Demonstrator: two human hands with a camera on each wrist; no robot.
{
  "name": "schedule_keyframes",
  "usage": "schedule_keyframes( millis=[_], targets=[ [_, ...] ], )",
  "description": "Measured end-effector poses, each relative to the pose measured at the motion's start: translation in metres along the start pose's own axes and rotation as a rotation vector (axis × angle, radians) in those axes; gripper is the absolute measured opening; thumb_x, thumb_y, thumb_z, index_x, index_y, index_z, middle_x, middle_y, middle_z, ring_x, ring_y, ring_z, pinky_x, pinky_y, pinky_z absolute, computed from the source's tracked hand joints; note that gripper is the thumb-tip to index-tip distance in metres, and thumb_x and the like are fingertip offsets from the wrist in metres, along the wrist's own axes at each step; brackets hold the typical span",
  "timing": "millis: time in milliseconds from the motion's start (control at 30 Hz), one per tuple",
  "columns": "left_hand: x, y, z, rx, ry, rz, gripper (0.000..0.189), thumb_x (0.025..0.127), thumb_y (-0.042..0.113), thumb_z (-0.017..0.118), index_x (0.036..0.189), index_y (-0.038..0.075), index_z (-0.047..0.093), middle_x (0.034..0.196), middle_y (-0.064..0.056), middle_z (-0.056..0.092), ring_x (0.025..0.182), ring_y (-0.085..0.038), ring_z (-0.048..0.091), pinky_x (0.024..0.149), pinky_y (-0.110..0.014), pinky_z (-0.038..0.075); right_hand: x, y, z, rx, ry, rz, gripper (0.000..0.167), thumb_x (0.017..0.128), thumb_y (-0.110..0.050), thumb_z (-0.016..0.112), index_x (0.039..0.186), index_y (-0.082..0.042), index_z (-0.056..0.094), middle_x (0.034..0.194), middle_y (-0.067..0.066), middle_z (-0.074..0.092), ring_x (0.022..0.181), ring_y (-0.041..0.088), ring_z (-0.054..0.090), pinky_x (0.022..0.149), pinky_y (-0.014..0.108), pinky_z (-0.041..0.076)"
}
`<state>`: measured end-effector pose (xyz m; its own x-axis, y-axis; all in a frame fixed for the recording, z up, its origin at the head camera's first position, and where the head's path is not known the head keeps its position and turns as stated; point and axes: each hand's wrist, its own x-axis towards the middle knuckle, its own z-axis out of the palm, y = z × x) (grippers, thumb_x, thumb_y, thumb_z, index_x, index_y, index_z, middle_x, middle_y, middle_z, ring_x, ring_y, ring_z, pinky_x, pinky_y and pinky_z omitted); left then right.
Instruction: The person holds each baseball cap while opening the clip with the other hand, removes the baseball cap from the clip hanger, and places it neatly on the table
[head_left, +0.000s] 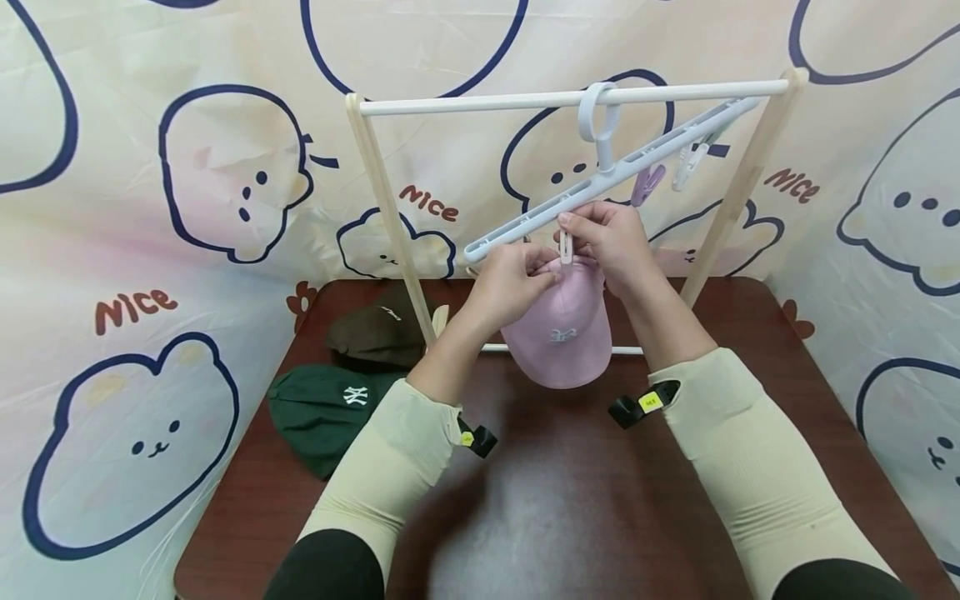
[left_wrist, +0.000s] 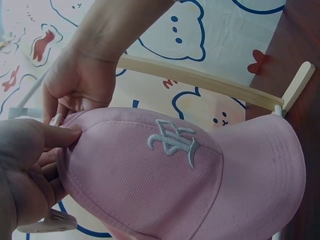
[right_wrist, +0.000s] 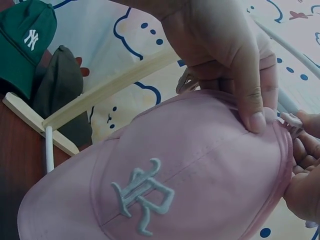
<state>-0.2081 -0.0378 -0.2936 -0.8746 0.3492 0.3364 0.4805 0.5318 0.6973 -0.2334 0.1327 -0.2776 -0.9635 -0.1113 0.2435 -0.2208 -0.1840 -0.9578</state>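
Observation:
A pink baseball cap point(head_left: 562, 337) with pale embroidered lettering hangs brim down below a light-blue clip hanger point(head_left: 540, 218). My left hand point(head_left: 510, 282) pinches the cap's upper edge, its thumb point(right_wrist: 250, 102) on the outer cloth. At that same edge, my right hand point(head_left: 617, 243) pinches a whitish clothespin point(head_left: 566, 247) between thumb and fingers. The clothespin's tip is against the cap's rim; how far it grips the cloth is hard to tell. Another pale clip point(left_wrist: 52, 221) hangs beneath my left hand in the left wrist view.
The hanger hooks over the white bar point(head_left: 480, 103) of a wooden-sided rack point(head_left: 390, 200) and tilts down leftward. Purple point(head_left: 647, 184) and white clips point(head_left: 688, 165) hang toward its right. A green cap point(head_left: 322, 417) and a brown cap point(head_left: 378, 332) lie on the table's left.

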Motion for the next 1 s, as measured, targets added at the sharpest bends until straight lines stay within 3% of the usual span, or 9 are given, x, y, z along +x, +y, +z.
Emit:
schedule_keyframes(
  millis=[333, 533, 667, 800, 1000],
  targets=[
    [-0.007, -0.009, 0.009, -0.002, -0.060, 0.014, 0.014, 0.090, 0.013, 0.072, 0.101, 0.007, 0.076, 0.080, -0.001, 0.071, 0.070, -0.009, 0.058, 0.060, -0.019, 0.047, -0.001, 0.000, -0.002, -0.012, -0.004, 0.011, 0.009, 0.091, -0.008, 0.069, 0.084, -0.003, 0.071, 0.069, 0.005, 0.070, 0.060, 0.014, 0.067, 0.060, 0.025, 0.057],
    [-0.015, -0.019, 0.017, 0.042, -0.124, -0.030, 0.015, 0.088, 0.017, 0.074, 0.101, 0.010, 0.076, 0.085, 0.002, 0.073, 0.075, -0.006, 0.062, 0.065, -0.020, 0.050, -0.001, -0.001, -0.003, -0.024, -0.019, 0.005, 0.009, 0.092, -0.009, 0.068, 0.087, -0.002, 0.071, 0.071, 0.004, 0.071, 0.062, 0.013, 0.068, 0.061, 0.025, 0.057],
    [-0.021, -0.030, 0.024, 0.014, -0.152, -0.053, 0.019, 0.088, 0.018, 0.075, 0.104, 0.008, 0.075, 0.090, 0.000, 0.075, 0.080, -0.006, 0.065, 0.069, -0.020, 0.052, 0.000, -0.001, -0.003, -0.020, -0.029, 0.017, 0.012, 0.092, -0.010, 0.068, 0.090, 0.001, 0.070, 0.072, 0.005, 0.071, 0.063, 0.013, 0.068, 0.062, 0.025, 0.057],
    [-0.026, -0.040, 0.028, -0.025, -0.153, -0.076, 0.020, 0.088, 0.017, 0.075, 0.105, 0.007, 0.075, 0.091, -0.001, 0.075, 0.083, -0.007, 0.067, 0.073, -0.022, 0.053, -0.001, -0.001, -0.003, -0.011, -0.039, 0.026, 0.018, 0.092, -0.011, 0.069, 0.095, 0.007, 0.068, 0.073, 0.006, 0.071, 0.063, 0.014, 0.068, 0.062, 0.025, 0.057],
    [-0.031, -0.050, 0.030, -0.062, -0.128, -0.107, 0.021, 0.087, 0.016, 0.075, 0.106, 0.006, 0.075, 0.094, -0.003, 0.076, 0.088, -0.008, 0.068, 0.077, -0.023, 0.053, -0.002, -0.001, -0.003, -0.006, -0.036, 0.029, 0.016, 0.092, -0.012, 0.069, 0.094, 0.004, 0.069, 0.073, 0.006, 0.071, 0.063, 0.015, 0.068, 0.063, 0.025, 0.058]
  ],
)
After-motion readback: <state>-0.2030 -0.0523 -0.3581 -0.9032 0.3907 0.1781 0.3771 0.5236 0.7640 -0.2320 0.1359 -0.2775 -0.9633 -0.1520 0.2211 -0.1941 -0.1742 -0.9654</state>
